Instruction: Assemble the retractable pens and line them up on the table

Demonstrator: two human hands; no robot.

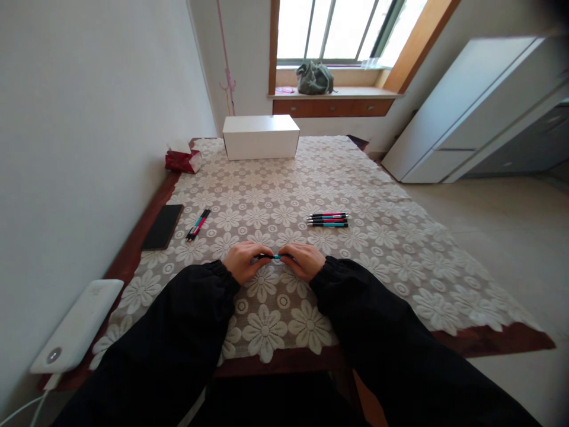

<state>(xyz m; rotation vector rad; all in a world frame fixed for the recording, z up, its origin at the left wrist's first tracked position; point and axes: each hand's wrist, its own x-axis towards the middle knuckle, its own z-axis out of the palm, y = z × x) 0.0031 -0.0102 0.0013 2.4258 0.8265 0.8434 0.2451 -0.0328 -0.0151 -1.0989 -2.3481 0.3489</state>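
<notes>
Grip: left hand and right hand pinching likely a pen | lace cloth over table | window beyond

The pen between my fingers is black with a teal band, and my sleeves are solid black. The cloth is grey-brown, patterned all over with off-white flowers and small ringed circles; the bench shows dark reddish brown at its edge. On my right, the row of pens mixes black, red and teal with silvery tips; on my left, the pair of pens carries black, red and teal too. The flat slab is black, the box plain white, the packet deep red and white, the bag grey-green.
</notes>
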